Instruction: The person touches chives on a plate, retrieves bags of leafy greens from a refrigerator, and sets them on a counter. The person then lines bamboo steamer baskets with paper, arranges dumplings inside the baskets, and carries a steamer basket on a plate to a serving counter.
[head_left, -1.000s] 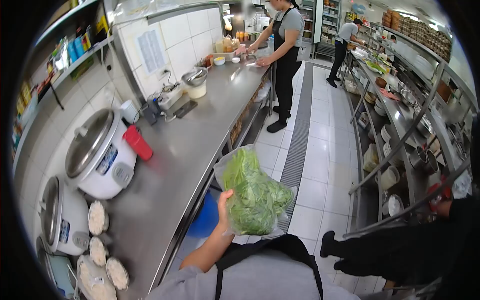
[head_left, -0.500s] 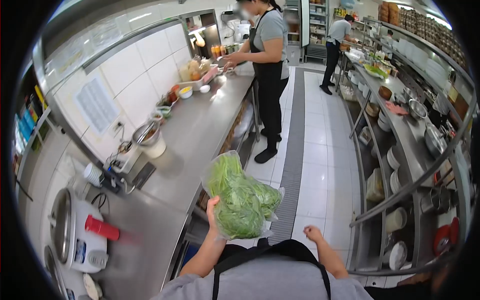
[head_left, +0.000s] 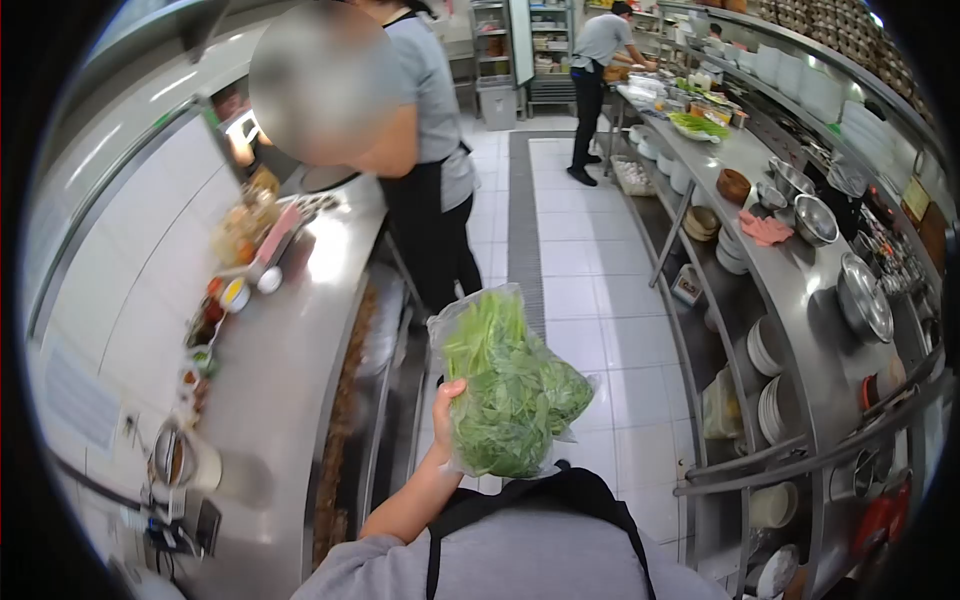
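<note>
From my distant seat, I see the bag of greens reaching right from the left fingers; left of them runs one tabletop, a tub on its nearer part, a dish farther ahead; beyond the fingers, beside that tabletop, stands a co-worker; well to their right, a second tabletop bears a bowl, plates shelved beneath.

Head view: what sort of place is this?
Probably a restaurant or other commercial kitchen. It shows in the long stainless-steel counter on the left, the stacked white plates on the right, and a co-worker in a black apron.
</note>
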